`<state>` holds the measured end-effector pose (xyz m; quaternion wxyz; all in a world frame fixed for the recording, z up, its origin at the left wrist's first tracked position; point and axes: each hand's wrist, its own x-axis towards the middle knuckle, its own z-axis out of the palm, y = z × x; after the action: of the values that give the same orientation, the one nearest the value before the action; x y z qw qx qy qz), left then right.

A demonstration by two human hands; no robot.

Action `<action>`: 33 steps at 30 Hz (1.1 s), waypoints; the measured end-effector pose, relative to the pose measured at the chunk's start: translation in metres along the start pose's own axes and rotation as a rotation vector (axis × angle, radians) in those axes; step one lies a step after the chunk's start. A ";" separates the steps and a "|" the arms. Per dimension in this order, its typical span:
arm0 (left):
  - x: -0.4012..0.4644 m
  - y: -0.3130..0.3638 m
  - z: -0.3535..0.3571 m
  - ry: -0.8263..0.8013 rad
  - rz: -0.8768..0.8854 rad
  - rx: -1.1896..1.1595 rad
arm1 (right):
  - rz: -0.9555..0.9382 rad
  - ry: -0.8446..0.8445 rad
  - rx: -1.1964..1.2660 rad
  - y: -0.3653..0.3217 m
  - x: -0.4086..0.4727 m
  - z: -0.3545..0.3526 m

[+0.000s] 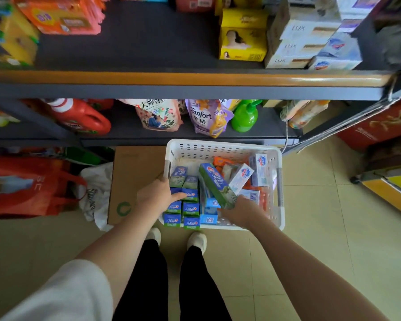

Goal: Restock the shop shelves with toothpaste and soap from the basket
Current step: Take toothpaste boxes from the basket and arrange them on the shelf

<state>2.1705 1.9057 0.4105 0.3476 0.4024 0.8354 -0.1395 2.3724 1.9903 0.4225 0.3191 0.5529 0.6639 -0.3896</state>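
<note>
Looking down from my head, the white basket (pixel 225 147) sits on the floor in the lower middle of the frame, just in front of my shoes, and it is well loaded. My left hand (pixel 159 193) reaches into its left side, fingers (pixel 178 195) stretched out flat over the toothpaste boxes (pixel 183 208) standing on end in rows there; they touch the tops but I cannot tell that they have closed on one. My right hand (pixel 237 210) is at the near middle of the basket, fingers curled around the lower end of a long green toothpaste box (pixel 214 183), which tilts up and away from me. To the right of it lie white soap boxes (pixel 259 169) and some orange packets, all loose.

Across the top of the frame runs the shelf (pixel 134 42) with its orange edge. Its dark middle is bare, with stacked soap (pixel 294 42) at the upper right and orange packs at the upper left.

By my reckoning the job is barely under way: nearly all the stock is in the basket, the gap on the shelf is unfilled, and this one box is only now coming out.
</note>
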 end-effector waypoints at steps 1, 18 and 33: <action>0.000 -0.005 0.004 0.012 0.024 -0.049 | -0.006 0.045 -0.008 -0.002 0.000 0.002; 0.012 0.025 0.005 0.193 -0.116 -0.124 | -0.068 0.180 0.151 -0.003 -0.007 -0.002; -0.034 -0.011 -0.032 0.226 0.098 -0.126 | -0.188 0.315 0.161 -0.027 -0.042 -0.023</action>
<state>2.1614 1.8960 0.4566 0.2825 0.4333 0.8555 -0.0235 2.3542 1.9877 0.4738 0.1284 0.5662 0.7211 -0.3781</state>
